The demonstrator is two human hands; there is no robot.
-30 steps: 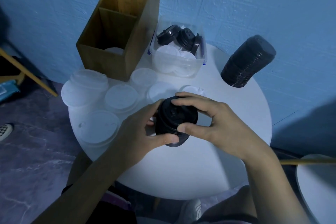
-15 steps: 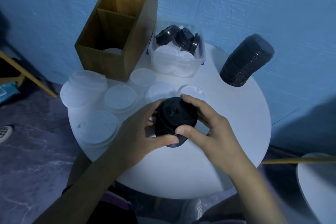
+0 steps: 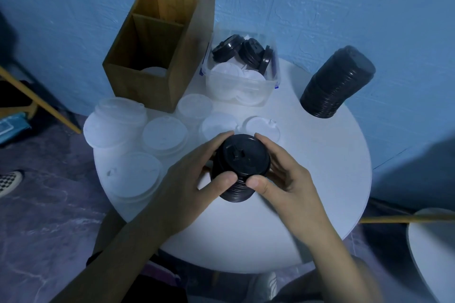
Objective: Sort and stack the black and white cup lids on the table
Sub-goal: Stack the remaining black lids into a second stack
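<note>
**Short stack of black lids gripped in both hands**

The short stack of black lids is gripped from both sides near the middle of the round white table, toward its near edge. The left hand is curled round the stack's left flank, with the thumb pressed on the ribbed side and the fingers wrapped behind the rim. The right hand is curled round the right flank in the same way, its thumb set just beside the left thumb. The stack is tilted, and whether its base touches the table cannot be told.

Just behind the hands, white lids are spread in low piles across the left half of the table, up to its left edge. A wooden box with two compartments is stood at the far left edge. A clear plastic tub is placed at the far edge beside the box, with loose black lids lying on white ones inside. A tall stack of black lids is stood leaning near the far right edge, well apart from the hands.
</note>
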